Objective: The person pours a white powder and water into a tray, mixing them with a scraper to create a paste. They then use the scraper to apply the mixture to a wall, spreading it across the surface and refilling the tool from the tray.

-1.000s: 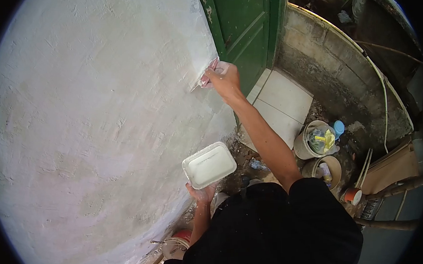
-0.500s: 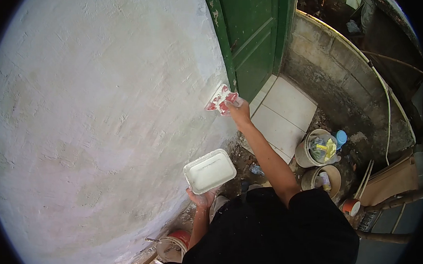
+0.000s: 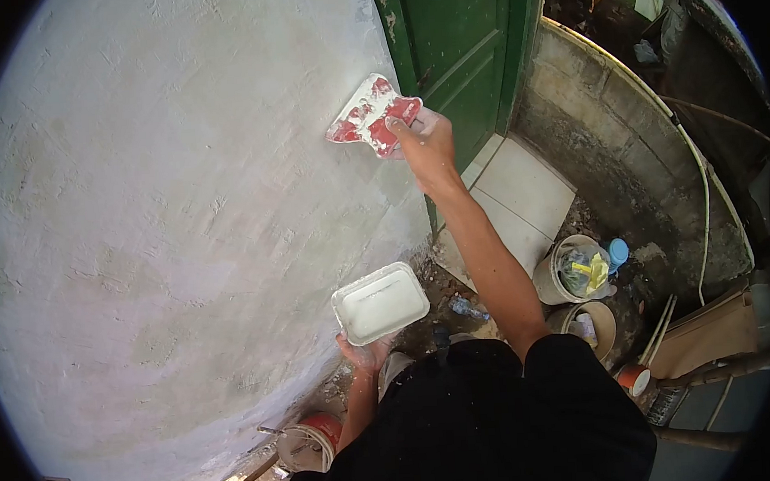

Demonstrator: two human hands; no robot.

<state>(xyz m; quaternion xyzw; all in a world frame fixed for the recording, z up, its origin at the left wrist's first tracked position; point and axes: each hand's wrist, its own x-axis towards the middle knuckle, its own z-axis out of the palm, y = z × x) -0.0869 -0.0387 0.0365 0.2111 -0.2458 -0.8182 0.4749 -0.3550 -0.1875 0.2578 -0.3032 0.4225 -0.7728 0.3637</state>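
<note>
Right hand [image 3: 428,145] grips red scraper [image 3: 370,118], blade at white wall [image 3: 180,209] beside green door [image 3: 452,34]. Left hand [image 3: 367,352] cups white tray [image 3: 380,302] from below. Judgement: shallow blade angle, even pressure, tray level.

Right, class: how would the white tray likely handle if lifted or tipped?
The tray looks thin-walled, so probably light and a bit flexible. The left hand holds it only from below, so it could tip easily. Its white smears suggest a slippery rim.

Head cam looks down, close on wall [image 3: 163,219].
</note>
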